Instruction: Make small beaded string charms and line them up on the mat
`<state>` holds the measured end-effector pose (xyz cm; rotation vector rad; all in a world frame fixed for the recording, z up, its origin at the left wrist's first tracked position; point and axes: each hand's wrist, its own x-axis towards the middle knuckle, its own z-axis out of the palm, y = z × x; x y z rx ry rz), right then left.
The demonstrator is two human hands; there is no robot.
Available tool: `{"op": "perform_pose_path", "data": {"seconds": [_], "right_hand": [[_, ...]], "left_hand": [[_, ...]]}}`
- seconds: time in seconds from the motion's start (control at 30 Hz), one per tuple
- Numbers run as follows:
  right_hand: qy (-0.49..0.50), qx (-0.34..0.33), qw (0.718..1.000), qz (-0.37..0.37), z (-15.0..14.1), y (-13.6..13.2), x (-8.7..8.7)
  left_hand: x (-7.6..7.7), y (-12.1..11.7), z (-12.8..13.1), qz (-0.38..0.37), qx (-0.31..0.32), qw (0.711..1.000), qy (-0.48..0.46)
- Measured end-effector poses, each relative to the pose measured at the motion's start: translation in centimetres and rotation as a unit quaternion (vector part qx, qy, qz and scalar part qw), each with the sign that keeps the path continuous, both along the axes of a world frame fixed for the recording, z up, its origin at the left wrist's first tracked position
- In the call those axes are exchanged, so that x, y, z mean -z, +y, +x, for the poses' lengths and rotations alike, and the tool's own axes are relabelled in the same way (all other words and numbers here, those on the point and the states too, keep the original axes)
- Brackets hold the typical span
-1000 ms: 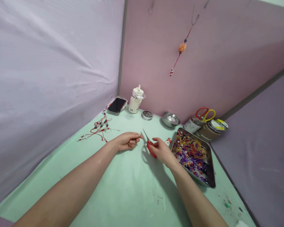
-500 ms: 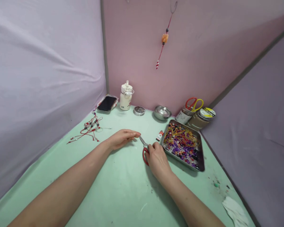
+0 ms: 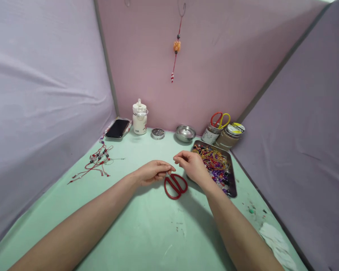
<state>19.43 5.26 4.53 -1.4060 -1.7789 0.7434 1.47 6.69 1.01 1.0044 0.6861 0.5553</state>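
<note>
Near the middle of the table, my left hand [image 3: 154, 172] is closed, with thumb and index finger pressed together. What it pinches is too small to make out. A pair of red-handled scissors [image 3: 174, 185] sticks out toward me from beneath its fingertips. The blades are mostly hidden by that hand, and I cannot tell whether its fingers grip them or the scissors lie on the table. My right hand [image 3: 194, 165] is raised just right of the left, fingers pinched together, off the scissors. Anything between those fingertips is too fine to see. Behind it stands a metal tray [image 3: 234, 184] of beads and cords.
Red beaded cords [image 3: 97, 160] lie at left, near a phone [image 3: 118, 128]. Along the back stand a white bottle [image 3: 139, 119], a round tin [image 3: 158, 133], a metal bowl [image 3: 185, 133] and two jars [image 3: 209, 135]. A beaded string [image 3: 177, 46] hangs above. White cloth [image 3: 277, 242] lies front right.
My right hand has let go of the scissors and risen to pinch beside my left fingertips. The scissors' handles now point toward me, below the hands. The view has shifted a little right.
</note>
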Motion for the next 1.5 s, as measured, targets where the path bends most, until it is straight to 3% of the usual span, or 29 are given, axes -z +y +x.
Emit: {"op": "perform_pose_path", "data": {"seconds": [0.2, 0.33, 0.47, 0.63, 1.03, 1.2, 1.3, 1.4, 1.5], "right_hand": [[-0.047, -0.035, 0.998, 0.007, 0.5, 0.1, 0.9], [-0.027, -0.049, 0.998, -0.024, 0.5, 0.6, 1.2], [-0.047, -0.039, 0.998, 0.004, 0.0, 0.7, 1.8], [-0.051, -0.054, 0.997, 0.018, -0.1, 0.9, 2.4], [-0.089, -0.031, 0.994, 0.054, 0.2, 1.1, 2.6], [-0.115, 0.002, 0.992, 0.045, 3.0, 1.9, 1.3], [-0.157, 0.062, 0.984, 0.048, 5.9, 2.6, 0.7], [-0.215, 0.117, 0.970, 0.016, 8.7, 3.1, 0.9], [-0.245, 0.097, 0.965, -0.007, 10.2, 3.6, 1.6]], "left_hand": [[1.3, -0.1, 0.4, -0.001, -0.071, 0.997, -0.020], [1.1, -0.2, 0.4, -0.059, -0.077, 0.995, -0.034], [1.3, -0.2, 0.6, -0.095, -0.081, 0.991, -0.055], [2.1, -0.1, 0.8, -0.062, -0.092, 0.991, -0.073], [2.3, -0.3, 1.0, -0.003, -0.163, 0.987, 0.011], [2.6, -0.2, 1.0, 0.004, -0.176, 0.984, 0.009], [2.8, -0.3, 1.1, 0.005, -0.179, 0.984, 0.007], [2.8, -0.3, 1.1, 0.009, -0.175, 0.984, 0.013], [2.9, -0.3, 1.0, 0.007, -0.170, 0.985, 0.012]]}}
